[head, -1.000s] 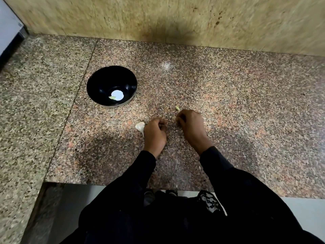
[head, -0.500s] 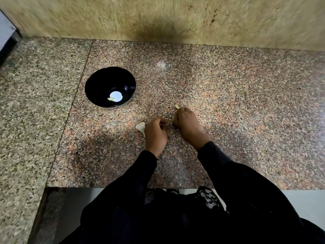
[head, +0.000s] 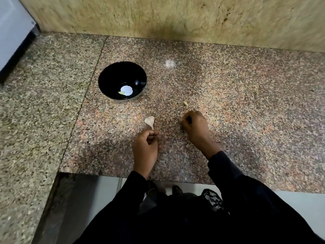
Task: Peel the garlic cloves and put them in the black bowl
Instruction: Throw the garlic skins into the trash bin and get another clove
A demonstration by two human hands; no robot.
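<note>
The black bowl (head: pixel 112 74) stands on the granite counter (head: pixel 246 111), far left of my hands. A small pale peeled piece (head: pixel 121 92) lies in it beside a white glint. An unpeeled garlic clove (head: pixel 149 120) lies on the counter between bowl and hands, its thin tail pointing at me. My left hand (head: pixel 145 148) is curled, thumb and forefinger pinching the end of that tail. My right hand (head: pixel 196 126) is curled knuckles-up with its fingertips on the counter. Nothing shows in it. A tiny greenish bit (head: pixel 185 103) lies just beyond it.
A stained stone wall (head: pixel 175 18) closes the back. A seam (head: pixel 84 99) splits the counter left of the bowl. The counter's front edge (head: pixel 123 175) is close below my wrists. A white appliance (head: pixel 12 32) stands at the far left. A whitish smear (head: pixel 170 63) marks the counter.
My hands, close together before, have come apart. The left hand drew back toward me and to the left, to the clove's tail. The clove and the bowl stayed put.
</note>
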